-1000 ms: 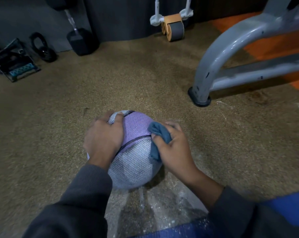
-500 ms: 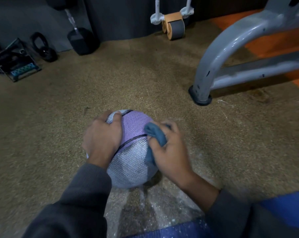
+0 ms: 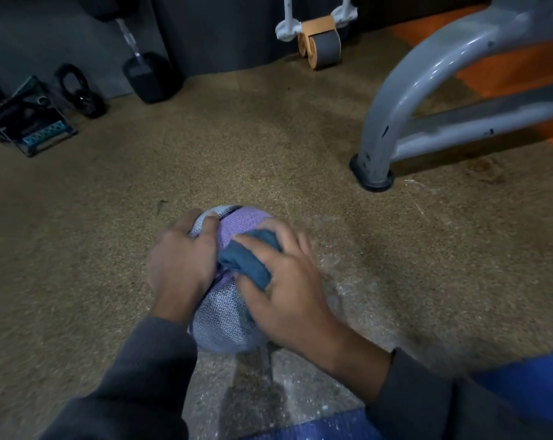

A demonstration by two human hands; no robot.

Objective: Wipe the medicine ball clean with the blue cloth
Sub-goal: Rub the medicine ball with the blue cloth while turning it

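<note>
Two hands are on the ball (image 3: 224, 315), and we begin at our fingers: those of the right hand (image 3: 283, 290) are spread and curled over a bunched cloth (image 3: 248, 262), thumb pinning its lower fold, so the cloth is pressed between palm and the ball's upper right. The left hand (image 3: 181, 265) lies flat on the ball's left side, fingers together and reaching over the top seam; it grips nothing, it only braces. The ball itself sits on the floor (image 3: 268, 154) just in front of us, touching the speckled surface, with pale streaks of dust or residue on the floor beside and below it. We judge the ball heavy and firm, unlikely to roll away on its own yet round enough to turn under a sideways push, so the bracing palm seems needed. Its skin shows a fine raised pattern, which should give grip and may hold dirt in the grooves. The cloth looks soft and limp, best kept wadded under the palm. Farther out, a grey frame leg (image 3: 376, 147) stands well apart to the right.
</note>
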